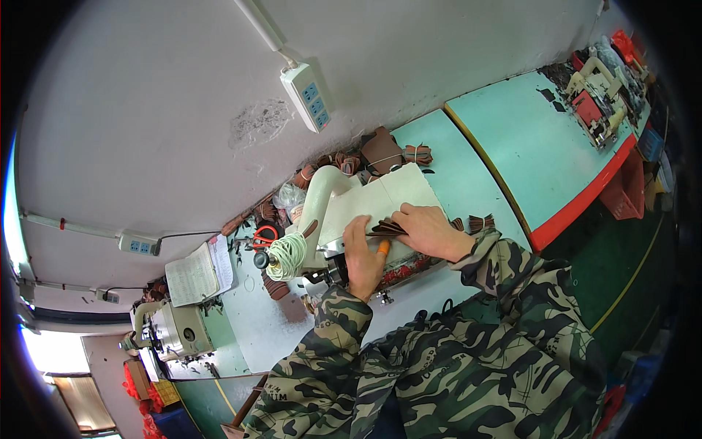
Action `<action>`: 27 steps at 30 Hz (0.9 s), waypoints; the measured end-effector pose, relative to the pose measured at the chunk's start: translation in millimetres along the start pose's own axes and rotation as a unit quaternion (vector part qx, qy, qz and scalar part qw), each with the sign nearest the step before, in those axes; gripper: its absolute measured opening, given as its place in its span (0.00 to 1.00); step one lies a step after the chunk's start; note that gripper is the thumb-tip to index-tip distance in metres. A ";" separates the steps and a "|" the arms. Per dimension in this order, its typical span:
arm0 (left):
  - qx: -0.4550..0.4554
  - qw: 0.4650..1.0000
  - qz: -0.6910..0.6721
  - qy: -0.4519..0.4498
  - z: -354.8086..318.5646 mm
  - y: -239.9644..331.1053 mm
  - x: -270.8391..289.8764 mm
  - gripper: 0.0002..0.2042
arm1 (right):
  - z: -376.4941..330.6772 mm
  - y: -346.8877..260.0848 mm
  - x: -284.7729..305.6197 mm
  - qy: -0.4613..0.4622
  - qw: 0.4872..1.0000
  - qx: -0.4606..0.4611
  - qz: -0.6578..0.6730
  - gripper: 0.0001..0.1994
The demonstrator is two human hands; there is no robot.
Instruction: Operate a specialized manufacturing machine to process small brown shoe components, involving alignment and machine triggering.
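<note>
A fanned stack of dark brown leather-like strips [387, 228] sits between my two hands, over the cream top of a bench machine [384, 192]. My right hand [433, 233] grips the right part of the stack, thumb and fingers closed around it. At the stack's left end, my left hand [361, 257] pinches the strips between its fingers and a thumb wearing an orange cover [383, 247]. Left of my left hand rises the machine's curved cream arm [322, 201], with a coil of pale cord [287, 256] hanging beside it. My palms hide the strips' lower ends.
Tied brown bundles [418, 154] and a brown flat piece [382, 150] lie along the wall. Red-handled scissors [265, 235] and an open notebook [192, 276] are to the left. A power strip [306, 96] hangs above. Another machine [596, 110] stands far right.
</note>
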State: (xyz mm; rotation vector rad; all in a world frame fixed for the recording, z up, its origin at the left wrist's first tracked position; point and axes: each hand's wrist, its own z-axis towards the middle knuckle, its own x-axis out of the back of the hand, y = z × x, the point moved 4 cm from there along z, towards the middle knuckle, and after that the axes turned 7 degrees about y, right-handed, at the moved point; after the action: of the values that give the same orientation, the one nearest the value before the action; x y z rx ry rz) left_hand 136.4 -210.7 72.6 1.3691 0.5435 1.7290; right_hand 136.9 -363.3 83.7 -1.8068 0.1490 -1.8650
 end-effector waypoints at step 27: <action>-0.054 0.996 0.049 -0.044 34.6 12.7 -15.8 0.16 | -34.2 49.0 33.9 0.149 0.943 -0.179 0.236 0.13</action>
State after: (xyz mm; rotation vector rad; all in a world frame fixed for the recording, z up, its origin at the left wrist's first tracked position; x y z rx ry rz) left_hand 165.2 -236.3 83.9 1.4077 0.3352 1.7407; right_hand 120.1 -429.6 89.5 -1.5044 0.9983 -1.8140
